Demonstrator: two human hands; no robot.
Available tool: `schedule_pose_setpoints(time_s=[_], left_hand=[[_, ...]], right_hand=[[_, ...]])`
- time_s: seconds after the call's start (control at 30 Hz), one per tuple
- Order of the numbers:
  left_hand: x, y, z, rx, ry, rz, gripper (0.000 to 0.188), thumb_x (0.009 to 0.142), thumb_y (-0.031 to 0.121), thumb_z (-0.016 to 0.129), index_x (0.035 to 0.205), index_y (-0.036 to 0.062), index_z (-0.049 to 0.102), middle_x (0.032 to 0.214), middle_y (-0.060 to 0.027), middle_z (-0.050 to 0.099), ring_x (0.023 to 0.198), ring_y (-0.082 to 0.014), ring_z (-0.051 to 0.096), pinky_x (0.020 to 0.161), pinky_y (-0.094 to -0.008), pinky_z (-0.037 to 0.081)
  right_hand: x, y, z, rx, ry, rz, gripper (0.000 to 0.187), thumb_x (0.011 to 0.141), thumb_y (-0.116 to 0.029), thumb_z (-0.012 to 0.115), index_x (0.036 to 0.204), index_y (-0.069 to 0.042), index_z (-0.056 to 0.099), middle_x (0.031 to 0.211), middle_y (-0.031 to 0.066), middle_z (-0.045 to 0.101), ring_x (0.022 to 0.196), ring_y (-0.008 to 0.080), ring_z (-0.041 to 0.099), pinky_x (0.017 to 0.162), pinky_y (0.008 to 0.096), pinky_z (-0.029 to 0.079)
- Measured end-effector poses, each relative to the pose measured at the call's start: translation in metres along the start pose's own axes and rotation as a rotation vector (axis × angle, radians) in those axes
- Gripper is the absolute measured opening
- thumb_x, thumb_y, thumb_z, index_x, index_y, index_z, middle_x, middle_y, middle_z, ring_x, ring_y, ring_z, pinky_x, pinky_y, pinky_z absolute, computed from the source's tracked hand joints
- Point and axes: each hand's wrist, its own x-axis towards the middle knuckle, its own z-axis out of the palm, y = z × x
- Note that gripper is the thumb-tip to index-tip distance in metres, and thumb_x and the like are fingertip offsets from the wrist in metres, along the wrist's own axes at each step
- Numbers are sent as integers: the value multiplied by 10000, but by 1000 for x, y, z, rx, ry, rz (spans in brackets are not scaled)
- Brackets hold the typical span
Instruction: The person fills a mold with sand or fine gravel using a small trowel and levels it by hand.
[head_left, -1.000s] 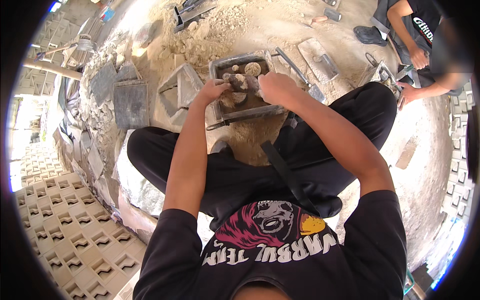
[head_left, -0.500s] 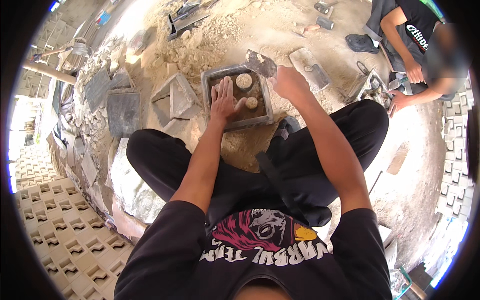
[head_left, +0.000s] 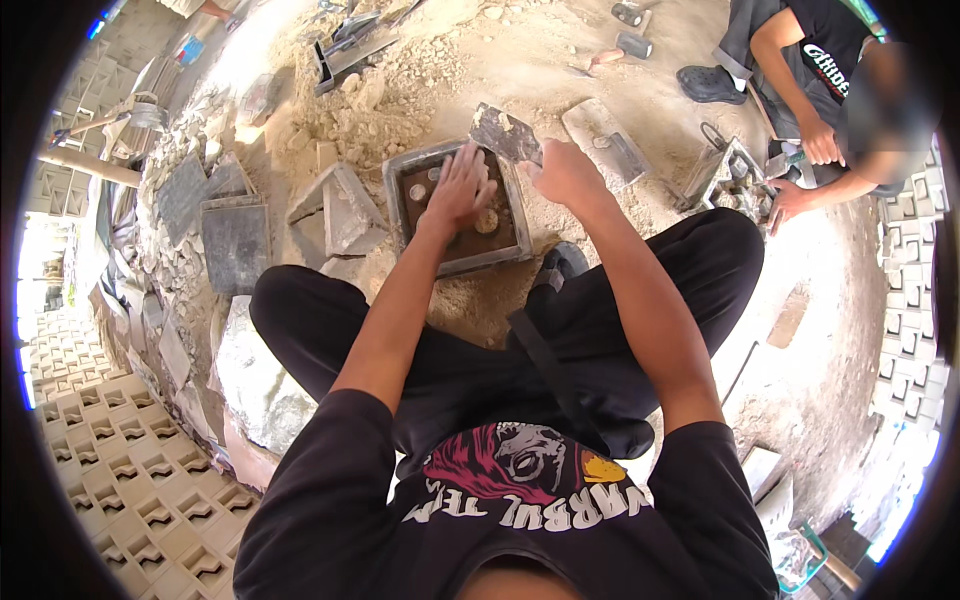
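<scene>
A square grey frame (head_left: 505, 257) lies on the sandy ground in front of my crossed legs. Inside it is a brown bed with several round pale pieces; one round piece (head_left: 487, 220) shows beside my left wrist. My left hand (head_left: 460, 188) is over the far part of the frame, fingers stretched out; whether it touches the bed beneath is hidden. In my right hand (head_left: 568, 178), closed around its handle, is a trowel (head_left: 505, 134). Its broad, dirt-covered blade hangs at the frame's far right corner.
Right of the frame lies a pale dusty slab (head_left: 606, 145). To the left stand an angled block (head_left: 350, 212) and a dark square tile (head_left: 236, 248). Crumbled earth (head_left: 375, 110) is heaped beyond. At far right a co-worker's hands (head_left: 790, 200) are at a small metal box (head_left: 735, 180).
My left hand has moved farther over the frame, uncovering round pieces at its left. The trowel stays in my right hand near the frame's corner. The whole view has shifted slightly.
</scene>
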Motion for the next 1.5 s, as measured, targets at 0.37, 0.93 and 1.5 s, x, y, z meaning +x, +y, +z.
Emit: schedule_pose_setpoints(time_s=[0.37,0.93,1.5], left_hand=[[-63,26,-8,-14,-164,415,617,969,422,504,1410,-2,428,1507,-145,397,1430,-282,327,1202,-425,225],[-39,-21,-42,193,123,-253,554,957,361,503,1420,59,456,1577,-173,267,1491,-300,173,1188,-562,84],[-20,-34,-40,0,243,-681,627,972,442,452,1442,30,406,1593,-200,204,1501,-323,124,1168,-623,35]], right_hand=[[-2,-17,-9,62,-14,-22,395,882,-339,666,1022,30,674,1009,258,686,1004,416,658,869,480,525],[-37,-37,-4,-50,-248,-151,200,793,-113,598,857,44,703,868,295,677,868,426,679,790,479,543],[1,-80,-1,-288,-520,-75,239,714,-98,550,792,44,725,822,241,696,769,374,705,699,449,561]])
